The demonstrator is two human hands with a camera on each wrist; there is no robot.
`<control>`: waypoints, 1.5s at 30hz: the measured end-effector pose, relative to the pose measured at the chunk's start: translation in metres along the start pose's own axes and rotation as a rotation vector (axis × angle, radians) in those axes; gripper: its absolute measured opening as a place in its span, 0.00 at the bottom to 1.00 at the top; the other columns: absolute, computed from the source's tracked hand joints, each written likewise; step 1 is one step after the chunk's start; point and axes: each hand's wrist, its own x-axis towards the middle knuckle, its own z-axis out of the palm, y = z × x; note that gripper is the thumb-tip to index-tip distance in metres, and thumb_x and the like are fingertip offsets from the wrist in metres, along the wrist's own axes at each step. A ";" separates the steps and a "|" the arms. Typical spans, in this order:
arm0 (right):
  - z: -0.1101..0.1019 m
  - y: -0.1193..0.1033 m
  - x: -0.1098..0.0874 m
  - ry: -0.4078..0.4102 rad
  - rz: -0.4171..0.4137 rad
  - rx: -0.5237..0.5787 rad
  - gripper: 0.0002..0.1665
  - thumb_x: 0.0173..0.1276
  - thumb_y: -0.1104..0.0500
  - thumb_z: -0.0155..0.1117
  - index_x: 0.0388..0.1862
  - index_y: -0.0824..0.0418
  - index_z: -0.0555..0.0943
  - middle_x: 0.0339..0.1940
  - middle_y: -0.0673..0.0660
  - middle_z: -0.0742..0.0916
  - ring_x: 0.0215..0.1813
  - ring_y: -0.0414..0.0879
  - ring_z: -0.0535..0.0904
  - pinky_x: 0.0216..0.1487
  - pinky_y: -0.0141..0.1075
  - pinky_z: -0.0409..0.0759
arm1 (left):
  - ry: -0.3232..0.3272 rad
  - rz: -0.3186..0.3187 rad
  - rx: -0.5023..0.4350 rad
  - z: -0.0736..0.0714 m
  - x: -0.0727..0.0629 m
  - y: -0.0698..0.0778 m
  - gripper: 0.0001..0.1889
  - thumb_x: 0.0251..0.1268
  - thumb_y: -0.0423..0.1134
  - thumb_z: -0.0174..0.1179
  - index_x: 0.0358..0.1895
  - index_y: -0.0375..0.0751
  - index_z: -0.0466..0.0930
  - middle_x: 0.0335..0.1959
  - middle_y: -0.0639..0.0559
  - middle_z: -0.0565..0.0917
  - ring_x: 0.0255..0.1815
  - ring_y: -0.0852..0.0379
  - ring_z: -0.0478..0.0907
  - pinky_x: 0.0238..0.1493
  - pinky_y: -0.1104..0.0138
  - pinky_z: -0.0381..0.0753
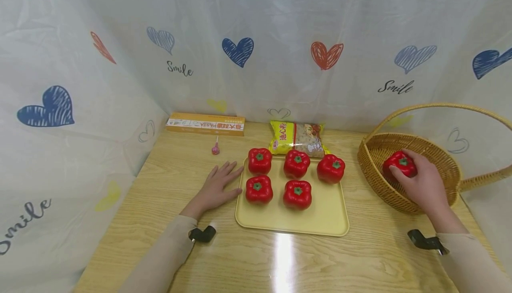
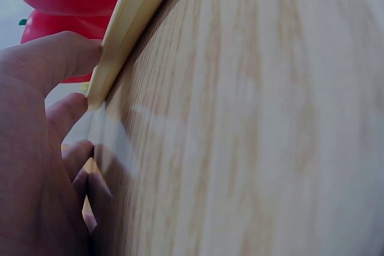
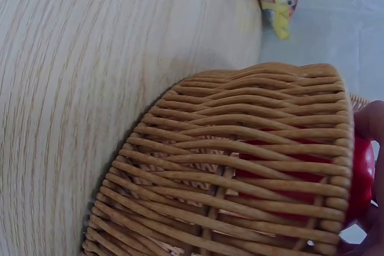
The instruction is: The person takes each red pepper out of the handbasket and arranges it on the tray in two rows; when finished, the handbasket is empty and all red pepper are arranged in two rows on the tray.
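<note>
In the head view my right hand [image 1: 427, 183] grips a red bell pepper [image 1: 401, 165] inside the wicker basket [image 1: 370, 175], with fingers and thumb on either side of it. The right wrist view shows that pepper [image 3: 362, 178] partly hidden behind the woven basket wall [image 3: 270, 148]. At the left edge of the pale yellow tray [image 1: 320, 215] lies my left hand [image 1: 216, 188], its fingers spread and fingertips at the rim. Several red peppers with green stems, such as the front one [image 1: 298, 194], stand on the tray in two rows.
Behind the tray lies a yellow pasta bag [image 1: 298, 138]. An orange pasta box [image 1: 206, 124] sits at the back left, and a lollipop [image 1: 215, 147] is in front of it. The basket's tall handle [image 1: 440, 105] arches over its opening. A printed curtain [image 1: 280, 17] hangs behind the table.
</note>
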 end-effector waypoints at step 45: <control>-0.026 -0.054 -0.038 0.005 -0.165 0.032 0.38 0.68 0.56 0.72 0.73 0.64 0.70 0.61 0.75 0.77 0.57 0.71 0.70 0.37 0.62 0.76 | -0.001 -0.010 -0.005 0.000 -0.001 -0.001 0.37 0.70 0.58 0.59 0.79 0.51 0.62 0.81 0.44 0.58 0.83 0.43 0.45 0.80 0.46 0.33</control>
